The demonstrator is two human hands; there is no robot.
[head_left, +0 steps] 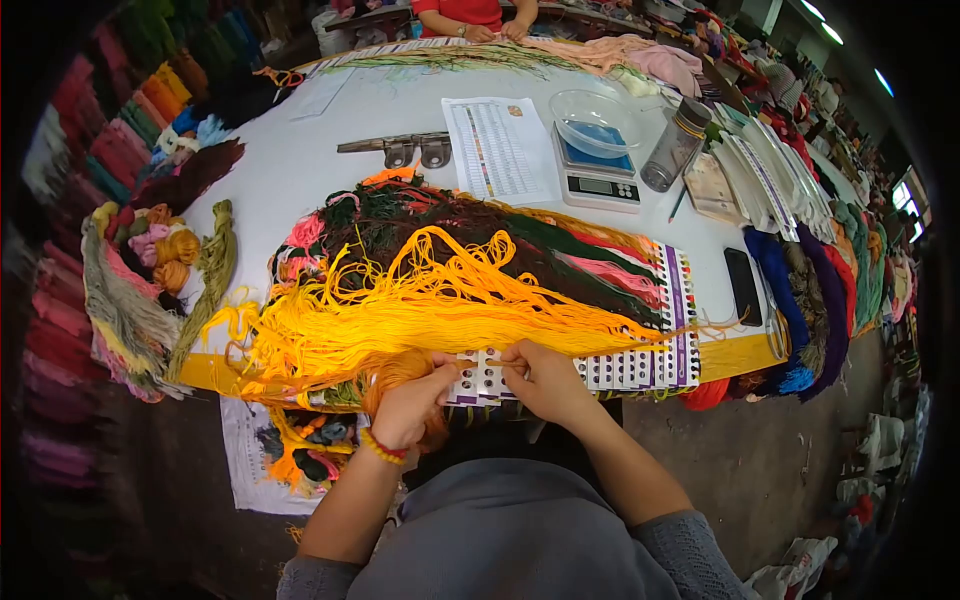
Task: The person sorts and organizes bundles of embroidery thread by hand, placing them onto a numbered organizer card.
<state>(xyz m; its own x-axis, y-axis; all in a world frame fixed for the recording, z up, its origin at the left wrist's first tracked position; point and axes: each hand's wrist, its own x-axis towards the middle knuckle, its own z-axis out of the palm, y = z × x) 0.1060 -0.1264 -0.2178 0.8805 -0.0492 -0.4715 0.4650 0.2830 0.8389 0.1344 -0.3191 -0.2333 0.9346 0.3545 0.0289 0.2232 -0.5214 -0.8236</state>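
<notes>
My left hand (415, 400) is closed around a golden-brown skein of thread (405, 372) at the table's front edge. Its fingertips point toward my right hand (545, 380), which pinches what looks like a thin brown strand of thread. Below both hands lie white punched thread cards (620, 372), overlapping in a row with holes along them. A large spread of yellow-orange thread (400, 325) fans out behind the hands. Past it lie dark green, brown and pink threads (615, 275), running toward purple-striped cards (677, 300).
A digital scale (600, 190) with a clear bowl (597, 115), a jar (677, 145), a printed sheet (500, 150) and a metal punch (400, 148) are farther back. A phone (742, 285) and hanging skeins (790, 300) sit right. Another person (470, 15) works opposite.
</notes>
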